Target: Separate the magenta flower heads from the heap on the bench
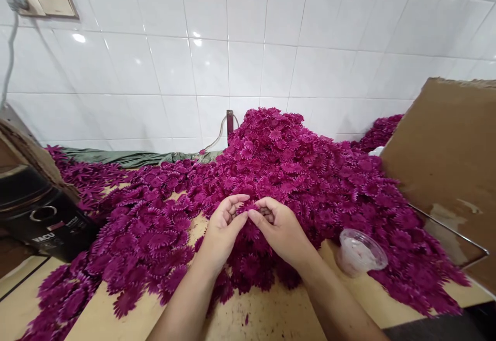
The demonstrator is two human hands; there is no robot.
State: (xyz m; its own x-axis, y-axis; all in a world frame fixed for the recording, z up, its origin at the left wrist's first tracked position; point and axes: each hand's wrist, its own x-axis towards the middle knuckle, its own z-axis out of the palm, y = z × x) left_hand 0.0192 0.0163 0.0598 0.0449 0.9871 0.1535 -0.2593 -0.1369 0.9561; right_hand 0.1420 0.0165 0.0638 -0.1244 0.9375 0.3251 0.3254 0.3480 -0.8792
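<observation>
A big heap of magenta fabric flower heads point(294, 170) covers the wooden table point(267, 315) and rises against the tiled wall. My left hand point(222, 227) and my right hand point(279, 227) meet at the heap's near edge. Both pinch one small magenta flower head point(248, 207) between fingertips and thumbs. The fingers of each hand are curled closed round it. More flower heads lie under and around both wrists.
A small clear plastic cup point(360, 252) lies tipped at the right of my right arm. A cardboard box point(445, 165) stands at the right with a metal rod along it. A black appliance point(39, 212) sits at the left. Green cloth point(132, 157) lies along the wall.
</observation>
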